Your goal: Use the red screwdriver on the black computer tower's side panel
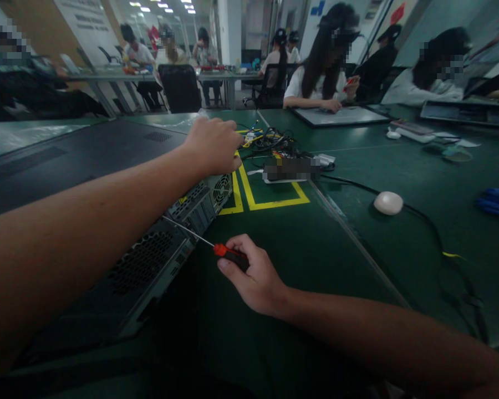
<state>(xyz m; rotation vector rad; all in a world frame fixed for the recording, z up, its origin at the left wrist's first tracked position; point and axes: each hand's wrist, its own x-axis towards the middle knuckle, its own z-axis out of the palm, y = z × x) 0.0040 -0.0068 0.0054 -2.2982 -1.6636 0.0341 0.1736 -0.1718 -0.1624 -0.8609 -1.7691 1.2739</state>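
A dark desktop computer case lies on its side at my left, its back panel with vents and a fan grille facing right. My right hand is closed around a screwdriver with a red and black handle. The screwdriver's thin metal shaft reaches left to the back panel, where my left forearm borders the view of its tip. Across the case, my left hand is at the far rear corner with bent fingers. Whatever those fingers hold is hidden from view.
Tangled cables and yellow tape marks lie beyond the case on the green table. A white mouse sits at right beside a black cable. Several people work at tables behind, one across from me at a flat panel.
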